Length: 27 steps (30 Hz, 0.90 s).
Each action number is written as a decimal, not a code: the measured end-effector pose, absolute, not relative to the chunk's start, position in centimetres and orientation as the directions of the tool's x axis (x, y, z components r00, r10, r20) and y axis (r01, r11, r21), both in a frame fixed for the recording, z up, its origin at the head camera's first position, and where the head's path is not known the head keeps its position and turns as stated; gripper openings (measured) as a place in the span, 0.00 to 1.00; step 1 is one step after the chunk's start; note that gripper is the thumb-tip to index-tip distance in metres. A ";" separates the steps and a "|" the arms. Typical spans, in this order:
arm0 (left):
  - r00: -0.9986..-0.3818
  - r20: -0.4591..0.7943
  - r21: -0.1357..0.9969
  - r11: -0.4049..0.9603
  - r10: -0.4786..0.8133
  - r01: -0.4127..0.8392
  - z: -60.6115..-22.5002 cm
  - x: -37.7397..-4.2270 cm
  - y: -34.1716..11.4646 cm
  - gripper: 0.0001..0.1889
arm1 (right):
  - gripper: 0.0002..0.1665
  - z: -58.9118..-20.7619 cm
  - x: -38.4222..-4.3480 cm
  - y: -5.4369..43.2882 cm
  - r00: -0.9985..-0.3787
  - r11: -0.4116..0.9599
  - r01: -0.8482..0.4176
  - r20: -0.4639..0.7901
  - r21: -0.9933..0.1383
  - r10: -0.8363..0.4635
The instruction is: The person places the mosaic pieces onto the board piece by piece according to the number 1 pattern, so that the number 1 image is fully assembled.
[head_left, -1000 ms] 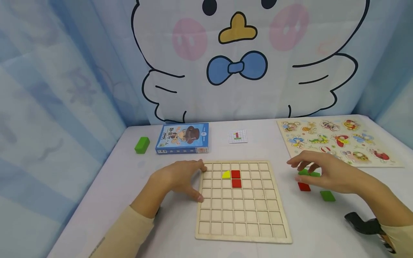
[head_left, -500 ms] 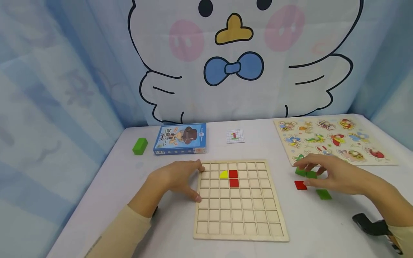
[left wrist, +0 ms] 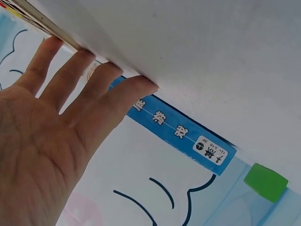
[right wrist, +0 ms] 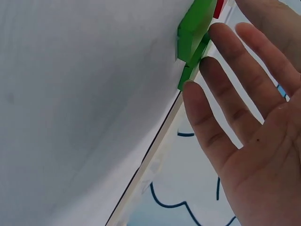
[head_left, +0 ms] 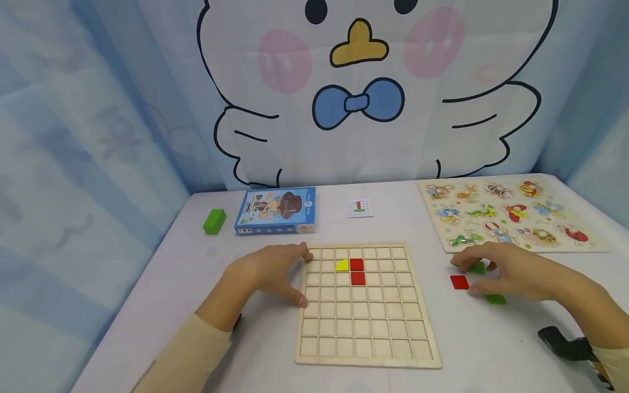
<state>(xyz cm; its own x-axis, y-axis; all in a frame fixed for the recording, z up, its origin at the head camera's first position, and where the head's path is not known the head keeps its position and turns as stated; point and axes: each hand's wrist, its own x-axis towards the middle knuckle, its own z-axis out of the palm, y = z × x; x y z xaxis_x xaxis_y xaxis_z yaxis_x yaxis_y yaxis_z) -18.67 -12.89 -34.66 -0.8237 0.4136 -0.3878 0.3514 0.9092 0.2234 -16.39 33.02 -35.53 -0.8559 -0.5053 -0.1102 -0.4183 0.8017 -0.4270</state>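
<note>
Left hand point(head_left: 267, 273): at the left edge of the board point(head_left: 368, 349), thumb and fingers spread wide, thumb touching the rim. No grip closed round anything; likely a brace, so the board doesn't slide.

Right hand point(head_left: 516, 270): low over the loose tiles right of the board, thumb and fingers parted, fingers gently bent. No tile seen between them. Thumb tip is just beside the loose red tile point(head_left: 459, 282); contact, cannot tell. The tiles probably lie there for easy reach.

On the board: a yellow tile point(head_left: 342, 265) and 2 red tiles point(head_left: 358, 278), each in its own cell. Loose on the table: 1 red tile and some green tiles point(head_left: 496, 299), partly under the right hand.

Beyond the board, a small card point(head_left: 360, 207) with a coloured grid pattern lies face up, perhaps where it can be read at a glance. Box point(head_left: 275, 211) to its left.

Views: head shows the layout but hides most left fingers; left wrist shows 4 of them extended, 2 tips at the board's edge. Right wrist shows 3 green tiles and their thickness, the fingers nearly straight beside them.
</note>
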 end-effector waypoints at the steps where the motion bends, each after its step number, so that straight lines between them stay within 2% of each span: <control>1: -0.823 -0.389 0.226 0.909 0.414 0.351 -34.6 -18.7 -12.8 0.49 | 0.29 -35.5 -16.3 33.0 -0.858 0.808 -0.418 -0.113 -0.416 -0.502; 8: -0.828 -0.394 0.215 0.916 0.398 0.338 -34.7 -18.9 -12.6 0.50 | 0.24 -35.7 -16.2 32.7 -0.835 0.784 -0.493 -0.050 -0.377 -0.548; 18: -0.828 -0.386 0.219 0.912 0.408 0.347 -34.7 -18.8 -13.0 0.49 | 0.18 -35.9 -16.4 32.0 -0.838 0.795 -0.495 -0.049 -0.352 -0.543; 23: -0.825 -0.385 0.220 0.910 0.412 0.352 -34.6 -18.8 -13.0 0.49 | 0.18 -35.8 -16.2 32.2 -0.849 0.794 -0.497 0.009 -0.349 -0.528; 27: -0.826 -0.384 0.224 0.909 0.413 0.350 -34.7 -18.8 -13.0 0.49 | 0.20 -35.7 -16.3 32.3 -0.838 0.760 -0.520 0.064 -0.390 -0.541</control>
